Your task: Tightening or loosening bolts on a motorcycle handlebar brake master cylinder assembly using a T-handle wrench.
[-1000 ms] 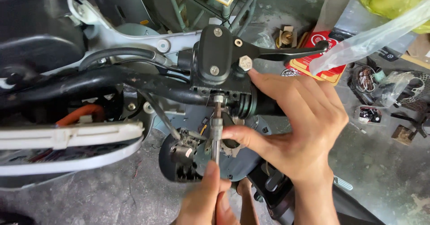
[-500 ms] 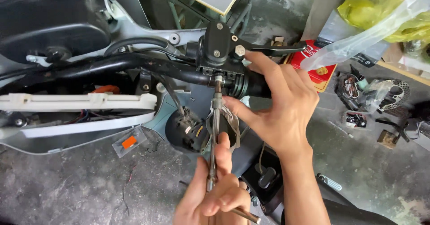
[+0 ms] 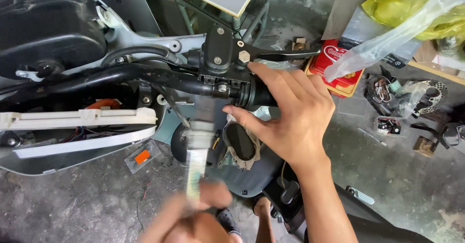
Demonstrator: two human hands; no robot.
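Fingers of my right hand [image 3: 295,117] are wrapping the grip [image 3: 259,94] beside the lever [image 3: 286,55], bracing the handlebar [image 3: 145,76]. I am closing my left hand [image 3: 193,219] around a blurred tool [image 3: 196,163], its tip pointing up toward the clamp [image 3: 220,54]; the blur is hiding the tip.

Red packet [image 3: 336,68]: flat, rectangular, yellow-edged, white lettering patch; on floor right of handlebar, partly under clear plastic bag.
Clear plastic bag [image 3: 387,44]: long, translucent, slanting from top right corner down toward red packet.
Yellow bag [image 3: 411,6]: crumpled, glossy, top right corner, behind clear bag.
Small clear sachet [image 3: 142,157]: flat, orange piece inside; on floor below white panel, left of centre.
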